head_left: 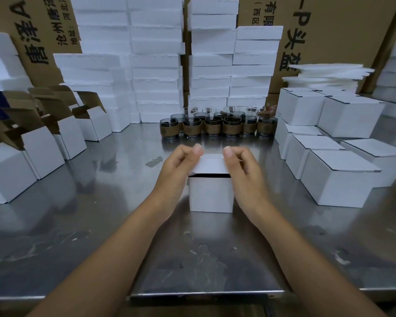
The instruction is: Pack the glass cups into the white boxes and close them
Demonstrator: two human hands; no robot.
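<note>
Both your bare forearms reach forward over a steel surface point(101, 202) and meet at one small white box point(210, 195) standing upright in the middle, a little nearer you than the centre of the surface. Your left hand point(181, 163) comes in from the left with its wrist bent inward and its fingers curled; its grip pinches the left edge of the box's lid point(212, 164). Your right hand point(244, 167) mirrors it on the other side, its grip pinching the lid's right edge, thumb tip raised. The lid lies almost flat, with a thin dark gap along its front edge. What is inside the box is hidden.

Beyond your hands, a cluster of glass cups point(215, 126) with brown bands stands near the far edge. Closed boxes point(338, 186) are stacked on your right. Open boxes point(39, 152), flaps up, line your left. Tall stacks of white foam point(156, 65) rise behind the cups, in front of brown cartons point(325, 30).
</note>
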